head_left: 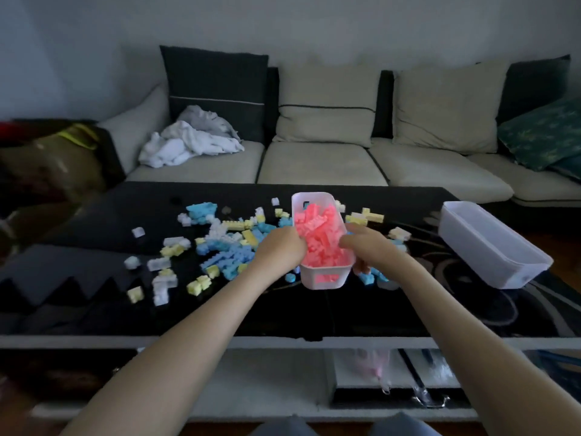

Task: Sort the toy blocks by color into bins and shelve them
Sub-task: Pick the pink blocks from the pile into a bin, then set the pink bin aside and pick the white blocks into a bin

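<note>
Black table [125, 209] below, left hand [279, 247] and right hand [367, 245] each clasp pink-filled bin [323, 278].

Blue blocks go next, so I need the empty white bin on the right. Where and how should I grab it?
Likely take the empty bin by the rim of its left long wall, coming from above with the right hand once that lets go of the pink-block bin. It stands upright, open and empty, so fingers can hook over that edge.
</note>
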Available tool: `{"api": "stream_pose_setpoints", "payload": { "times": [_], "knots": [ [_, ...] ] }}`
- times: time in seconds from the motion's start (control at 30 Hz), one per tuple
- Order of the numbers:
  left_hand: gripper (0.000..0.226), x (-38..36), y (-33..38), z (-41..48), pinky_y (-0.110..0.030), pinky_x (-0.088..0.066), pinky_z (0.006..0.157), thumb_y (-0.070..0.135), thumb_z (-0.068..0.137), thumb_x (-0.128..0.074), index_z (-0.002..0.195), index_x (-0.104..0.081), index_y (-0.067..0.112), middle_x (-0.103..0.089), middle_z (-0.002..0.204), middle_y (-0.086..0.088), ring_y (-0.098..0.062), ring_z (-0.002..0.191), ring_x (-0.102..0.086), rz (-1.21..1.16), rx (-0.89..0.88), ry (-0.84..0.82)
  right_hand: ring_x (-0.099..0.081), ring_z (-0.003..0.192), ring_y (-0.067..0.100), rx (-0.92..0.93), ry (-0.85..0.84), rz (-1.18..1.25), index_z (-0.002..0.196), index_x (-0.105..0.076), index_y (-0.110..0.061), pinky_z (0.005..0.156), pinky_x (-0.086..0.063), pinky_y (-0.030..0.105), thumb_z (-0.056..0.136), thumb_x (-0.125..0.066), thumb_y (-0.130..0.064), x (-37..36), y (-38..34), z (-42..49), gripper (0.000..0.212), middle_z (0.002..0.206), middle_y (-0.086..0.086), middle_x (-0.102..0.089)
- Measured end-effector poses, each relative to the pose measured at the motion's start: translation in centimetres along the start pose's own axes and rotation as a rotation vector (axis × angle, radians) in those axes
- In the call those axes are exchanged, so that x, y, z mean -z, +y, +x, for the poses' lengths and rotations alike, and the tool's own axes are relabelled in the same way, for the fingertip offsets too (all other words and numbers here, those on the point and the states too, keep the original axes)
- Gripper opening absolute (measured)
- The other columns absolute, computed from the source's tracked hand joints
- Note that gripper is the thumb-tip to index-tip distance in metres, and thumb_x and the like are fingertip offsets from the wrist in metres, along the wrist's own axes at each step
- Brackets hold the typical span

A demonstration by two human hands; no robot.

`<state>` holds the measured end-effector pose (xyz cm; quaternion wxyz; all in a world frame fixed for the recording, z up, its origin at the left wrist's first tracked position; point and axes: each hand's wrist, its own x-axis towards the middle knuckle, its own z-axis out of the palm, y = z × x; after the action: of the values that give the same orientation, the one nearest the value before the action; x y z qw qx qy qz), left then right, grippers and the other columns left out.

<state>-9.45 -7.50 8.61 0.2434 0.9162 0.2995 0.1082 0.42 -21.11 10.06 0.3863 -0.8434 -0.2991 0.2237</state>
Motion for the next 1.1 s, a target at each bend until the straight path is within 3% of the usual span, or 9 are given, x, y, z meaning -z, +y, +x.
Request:
{"api": "stream_pose_setpoints", "payload": {
  "times": [0.13,0.27,0.43,0.57,0.67,0.83,0.9,1.0,1.1],
  "knots": [
    [0.031,3.0,-4.4,-2.2,-0.028,-0.038,0.058,0.022,0.098,-0.035,0.082,-0.057,0.007,-0.055,0.076,-0.005,-0.022,0.073,-0.055,0.035,0.098,0.055,-0.053,0.042,0.02,0.041,-0.152,-0.016,0.095,-0.056,-0.01,0.04,-0.04,0.022,0.083,-0.037,-0.004,-4.9,-3.6,-0.6,0.023,0.06,0.012,-0.06],
    [0.03,6.3,-9.2,-4.9,-0.029,-0.039,0.057,0.024,0.096,-0.039,0.073,-0.051,0.01,-0.055,0.072,-0.003,-0.023,0.072,-0.058,-0.051,0.207,0.113,-0.057,0.045,0.026,0.123,-0.211,-0.011,0.083,-0.055,-0.012,0.04,-0.046,0.024,0.085,-0.033,-0.002,-10.2,-7.2,-0.5,0.024,0.07,0.017,-0.063],
    [0.017,9.3,-14.4,-8.9,-0.028,-0.046,0.056,0.021,0.083,-0.043,0.073,-0.055,0.014,-0.064,0.069,-0.007,-0.02,0.057,-0.059,-0.168,0.34,0.067,-0.058,0.045,0.023,0.198,-0.304,0.032,0.101,-0.055,-0.007,0.042,-0.049,0.026,0.087,-0.035,-0.006,-16.0,-10.8,0.6,0.024,0.075,0.016,-0.062],
    [0.021,11.2,-19.1,-9.3,-0.029,-0.041,0.056,0.015,0.085,-0.041,0.072,-0.056,0.007,-0.063,0.081,-0.012,-0.023,0.063,-0.056,-0.122,0.483,0.168,-0.057,0.048,0.02,0.283,-0.361,0.092,0.107,-0.057,-0.01,0.044,-0.048,0.025,0.088,-0.038,-0.009,-20.7,-13.9,1.4,0.027,0.078,0.012,-0.063],
    [0.023,12.5,-22.9,-8.7,-0.027,-0.041,0.054,0.011,0.089,-0.045,0.068,-0.052,0.007,-0.059,0.073,-0.009,-0.022,0.06,-0.053,-0.12,0.631,0.209,-0.06,0.058,0.017,0.318,-0.437,0.194,0.111,-0.06,-0.014,0.053,-0.052,0.027,0.089,-0.039,-0.01,-23.9,-16.0,2.0,0.031,0.085,0.01,-0.064],
    [0.022,14.5,-27.6,-9.0,-0.03,-0.041,0.058,0.008,0.09,-0.048,0.068,-0.051,0.006,-0.055,0.071,-0.009,-0.024,0.06,-0.051,0.067,0.818,0.124,-0.061,0.078,0.015,0.279,-0.622,0.249,0.12,-0.059,-0.02,0.072,-0.054,0.03,0.096,-0.04,-0.021,-27.8,-17.2,2.0,0.03,0.107,0.009,-0.063],
    [0.013,15.3,-29.4,-9.7,-0.03,-0.042,0.061,0.005,0.087,-0.049,0.08,-0.06,0.003,-0.062,0.083,-0.014,-0.029,0.072,-0.059,0.137,0.818,0.104,-0.062,0.083,0.016,0.272,-0.601,0.254,0.133,-0.05,-0.019,0.075,-0.053,0.03,0.097,-0.039,-0.014,-28.8,-17.4,1.9,0.038,0.115,0.003,-0.057],
    [0.022,16.3,-32.3,-10.8,-0.033,-0.046,0.065,0.0,0.081,-0.05,0.098,-0.065,0.0,-0.067,0.094,-0.02,-0.035,0.087,-0.064,0.111,0.853,0.253,-0.062,0.089,0.017,0.254,-0.606,0.256,0.137,-0.046,-0.015,0.073,-0.052,0.026,0.096,-0.038,-0.009,-30.0,-17.1,2.2,0.043,0.118,0.003,-0.053],
    [0.019,16.9,-34.1,-11.5,-0.041,-0.057,0.073,0.005,0.088,-0.045,0.098,-0.06,0.002,-0.068,0.081,-0.019,-0.034,0.076,-0.068,-0.15,0.87,0.443,-0.062,0.089,0.016,0.228,-0.626,0.236,0.136,-0.047,-0.013,0.071,-0.052,0.024,0.095,-0.038,-0.008,-30.6,-16.7,2.5,0.042,0.111,0.003,-0.054]
  ]
}}
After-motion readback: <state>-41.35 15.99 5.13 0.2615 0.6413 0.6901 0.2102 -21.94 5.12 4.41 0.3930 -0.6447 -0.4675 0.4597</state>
